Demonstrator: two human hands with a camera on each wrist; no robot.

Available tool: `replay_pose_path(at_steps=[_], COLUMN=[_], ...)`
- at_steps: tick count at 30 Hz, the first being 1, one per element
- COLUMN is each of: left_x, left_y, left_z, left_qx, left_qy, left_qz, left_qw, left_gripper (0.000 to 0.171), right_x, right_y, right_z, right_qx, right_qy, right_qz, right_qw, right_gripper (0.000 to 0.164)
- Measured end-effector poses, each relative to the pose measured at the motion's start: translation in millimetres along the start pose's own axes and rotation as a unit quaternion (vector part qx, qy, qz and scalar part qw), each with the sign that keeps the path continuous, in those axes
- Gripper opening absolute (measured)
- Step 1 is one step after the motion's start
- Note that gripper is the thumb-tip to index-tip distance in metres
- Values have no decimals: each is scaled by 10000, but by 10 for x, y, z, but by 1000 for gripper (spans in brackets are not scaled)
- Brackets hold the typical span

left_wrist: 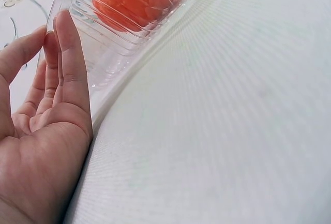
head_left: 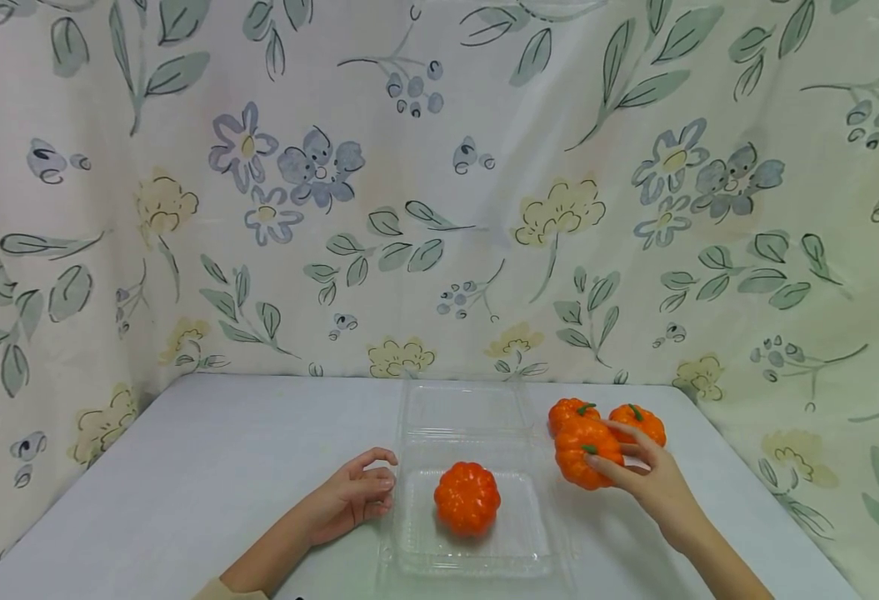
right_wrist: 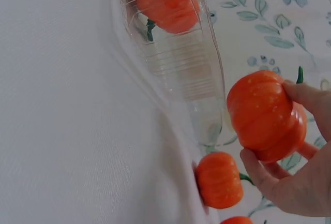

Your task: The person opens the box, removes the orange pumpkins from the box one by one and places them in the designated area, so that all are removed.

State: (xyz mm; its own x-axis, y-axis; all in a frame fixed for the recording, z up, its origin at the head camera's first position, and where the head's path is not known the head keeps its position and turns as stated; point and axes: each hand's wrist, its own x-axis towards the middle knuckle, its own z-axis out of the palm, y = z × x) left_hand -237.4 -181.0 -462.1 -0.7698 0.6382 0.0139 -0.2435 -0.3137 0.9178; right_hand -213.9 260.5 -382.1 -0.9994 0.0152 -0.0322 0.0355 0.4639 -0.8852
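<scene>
My right hand (head_left: 652,479) grips a small orange pumpkin (head_left: 585,454) with a green stem, thumb on one side and fingers on the other. In the right wrist view that pumpkin (right_wrist: 264,113) appears raised above the table. Another pumpkin (head_left: 467,498) sits inside a clear plastic container (head_left: 517,554). Beside the container's left rim lies my left hand (head_left: 352,496), its fingers loosely bent and fingertips right at the rim. In the left wrist view, the left hand (left_wrist: 49,115) has thumb and fingertips close together by the clear wall.
Two more orange pumpkins, one at the left (head_left: 565,410) and one at the right (head_left: 643,425), stand behind the held one. The container's clear lid (head_left: 465,408) lies opened toward the back. A floral curtain (head_left: 439,275) hangs behind the white table (head_left: 259,450).
</scene>
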Motion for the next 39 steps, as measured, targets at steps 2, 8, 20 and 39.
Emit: replay_pose_path(at_steps=[2, 8, 20, 39], left_x=[1, 7, 3, 3], left_y=[3, 20, 31, 14], left_z=[2, 3, -7, -9], left_qx=[-18, -28, 21, -15], left_qy=[-21, -39, 51, -85], left_qz=[1, 20, -47, 27], left_qw=[10000, 10000, 10000, 10000], left_gripper=[23, 24, 23, 24], right_x=[12, 38, 91, 138], right_y=[18, 40, 123, 301], right_z=[-19, -77, -138, -161], right_qx=[-2, -37, -59, 41], right_qy=[14, -29, -279, -503], right_qz=[7, 53, 94, 91], right_qw=[10000, 10000, 9995, 9987], right_gripper=[74, 75, 77, 73])
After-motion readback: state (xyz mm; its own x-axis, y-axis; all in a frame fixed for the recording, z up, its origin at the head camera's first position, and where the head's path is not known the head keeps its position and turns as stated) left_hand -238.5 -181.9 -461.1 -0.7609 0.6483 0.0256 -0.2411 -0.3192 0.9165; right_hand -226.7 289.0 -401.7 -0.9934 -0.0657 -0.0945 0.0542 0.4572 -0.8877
